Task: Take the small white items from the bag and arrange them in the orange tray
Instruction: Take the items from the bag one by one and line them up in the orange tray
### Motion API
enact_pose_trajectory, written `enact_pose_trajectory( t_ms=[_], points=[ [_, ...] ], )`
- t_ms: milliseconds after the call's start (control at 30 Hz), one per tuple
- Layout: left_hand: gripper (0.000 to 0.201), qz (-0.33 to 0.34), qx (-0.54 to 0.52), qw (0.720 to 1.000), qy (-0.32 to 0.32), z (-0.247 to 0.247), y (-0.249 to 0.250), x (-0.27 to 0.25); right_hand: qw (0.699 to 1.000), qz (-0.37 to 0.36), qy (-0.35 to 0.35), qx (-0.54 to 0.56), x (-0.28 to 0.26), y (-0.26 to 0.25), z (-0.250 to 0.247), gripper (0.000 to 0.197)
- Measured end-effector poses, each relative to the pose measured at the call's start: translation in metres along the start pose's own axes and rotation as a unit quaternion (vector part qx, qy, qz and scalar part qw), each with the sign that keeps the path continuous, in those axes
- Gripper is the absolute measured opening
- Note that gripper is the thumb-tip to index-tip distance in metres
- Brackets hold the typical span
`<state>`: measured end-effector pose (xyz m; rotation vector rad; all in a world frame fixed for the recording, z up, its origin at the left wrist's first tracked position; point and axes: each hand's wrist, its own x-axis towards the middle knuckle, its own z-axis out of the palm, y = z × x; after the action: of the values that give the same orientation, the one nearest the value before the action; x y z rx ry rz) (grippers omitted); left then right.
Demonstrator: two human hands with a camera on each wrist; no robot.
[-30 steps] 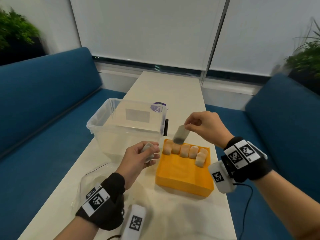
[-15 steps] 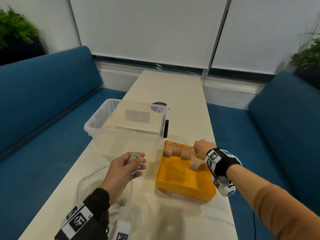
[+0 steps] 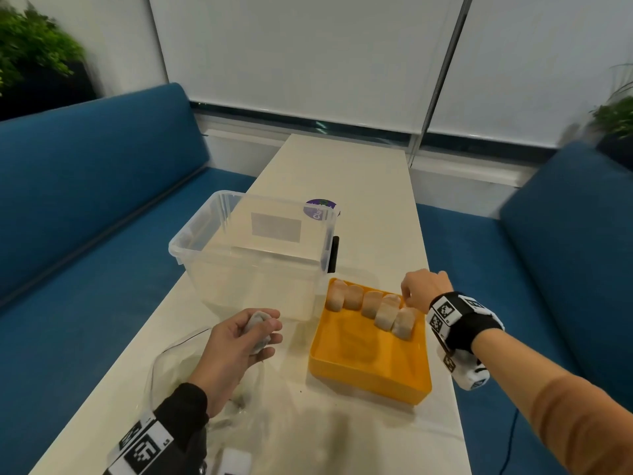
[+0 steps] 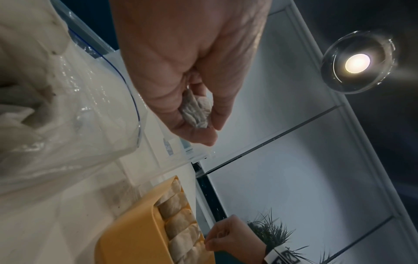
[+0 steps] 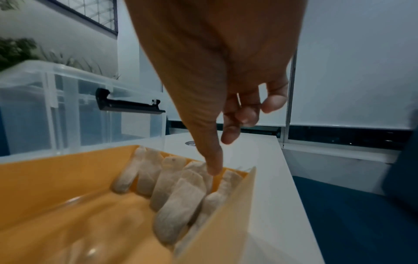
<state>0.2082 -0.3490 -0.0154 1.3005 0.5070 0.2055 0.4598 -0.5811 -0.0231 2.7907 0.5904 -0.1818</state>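
Note:
An orange tray (image 3: 370,385) (image 5: 56,169) lies on the white table. A row of several small white sachets (image 3: 371,305) (image 5: 178,196) (image 4: 181,223) leans along its far side. My right hand (image 3: 411,298) (image 5: 220,153) hovers at the tray's far right corner. Its thumb tip touches the top of a sachet, while the other fingers curl loosely and grip nothing. My left hand (image 3: 263,334) (image 4: 210,132) pinches one crinkled white sachet (image 3: 257,332) (image 4: 198,114) just above the clear zip bag (image 3: 171,365) (image 4: 79,107), left of the tray.
A clear plastic bin (image 3: 178,248) with a black latch (image 3: 334,252) stands directly behind the tray and the left hand. A purple-lidded tub (image 3: 322,207) sits behind the bin. The tray is close to the table's right edge (image 3: 442,354). Blue sofas flank the table.
My right hand came down from above the tray to its far right corner, and the sachet it carried now stands in the row. My left hand drew back toward me with its sachet.

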Motion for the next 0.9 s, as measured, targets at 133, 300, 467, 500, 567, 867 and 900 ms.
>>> enact_pose_trajectory(
  t_ms=[133, 300, 467, 500, 567, 867, 900],
  points=[
    [0.013, -0.011, 0.0, 1.0, -0.001, -0.002, -0.005, -0.001, 0.999, -0.029, -0.028, -0.025, -0.001, 0.0, 0.005, 0.018],
    [0.013, -0.02, 0.001, 1.0, 0.004, -0.003, -0.009, -0.003, 0.996, -0.049, -0.03, -0.061, 0.001, -0.004, 0.008, 0.021],
    [0.014, -0.028, 0.0, 1.0, 0.009, -0.005, -0.009, -0.004, 0.995, -0.055, -0.031, -0.077, 0.0, -0.009, 0.004, 0.019],
    [0.013, -0.031, 0.0, 0.999, 0.011, -0.005, -0.009, -0.004, 0.995, -0.056, -0.032, -0.076, 0.0, -0.01, 0.004, 0.02],
    [0.013, -0.035, -0.001, 0.999, 0.015, -0.006, -0.01, -0.005, 0.995, -0.056, -0.036, -0.075, 0.0, -0.011, 0.004, 0.021],
    [0.014, -0.037, 0.002, 0.999, 0.007, -0.005, -0.009, -0.002, 0.994, -0.059, -0.014, -0.09, 0.004, -0.009, -0.004, 0.017],
    [0.014, -0.035, 0.004, 0.999, 0.004, -0.004, -0.009, -0.002, 0.995, -0.061, -0.011, -0.084, 0.003, -0.01, -0.004, 0.018]
  ],
)
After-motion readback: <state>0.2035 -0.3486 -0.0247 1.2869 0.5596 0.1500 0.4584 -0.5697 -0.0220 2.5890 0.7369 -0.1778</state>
